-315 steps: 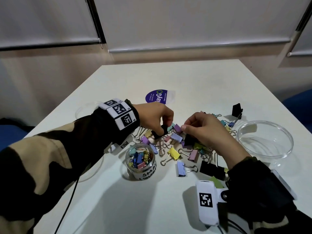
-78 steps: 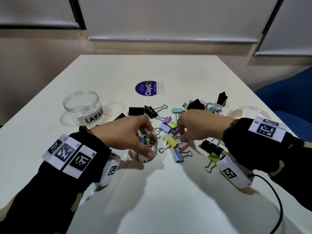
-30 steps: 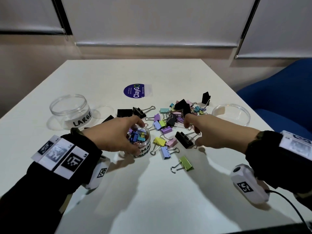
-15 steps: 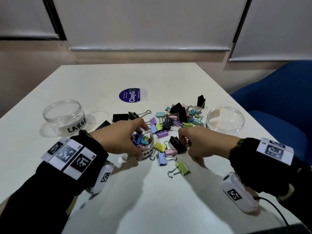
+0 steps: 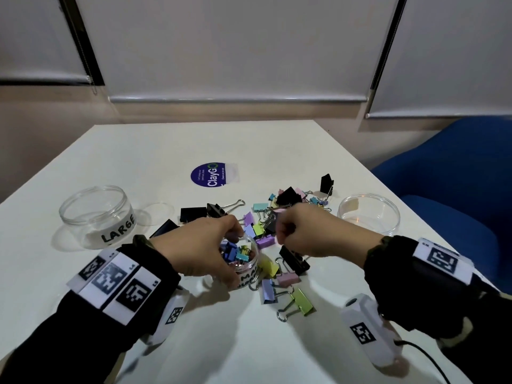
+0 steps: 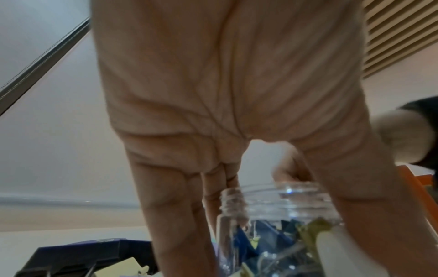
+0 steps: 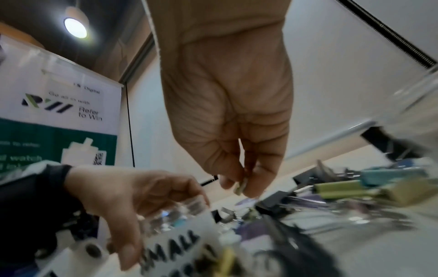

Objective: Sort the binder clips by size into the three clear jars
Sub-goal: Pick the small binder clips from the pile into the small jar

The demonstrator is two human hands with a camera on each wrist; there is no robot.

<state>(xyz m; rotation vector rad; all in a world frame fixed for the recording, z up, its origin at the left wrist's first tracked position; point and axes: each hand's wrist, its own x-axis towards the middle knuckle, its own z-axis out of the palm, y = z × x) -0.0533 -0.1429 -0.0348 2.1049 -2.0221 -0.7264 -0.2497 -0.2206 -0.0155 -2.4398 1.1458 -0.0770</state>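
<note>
While fingers (image 6: 170,215) ring ribbed clear jar (image 6: 279,204), perhaps plastic

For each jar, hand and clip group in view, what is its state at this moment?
SMALL jar: upright, lidless, partly filled with small clips.
LARGE jar: upright, lidless, no clips inside.
Third clear jar: lidless, no clips inside.
Left hand: grips the SMALL jar.
Right hand: pinches a small clip.
Clip pile: loose on the table, unsorted.
</note>
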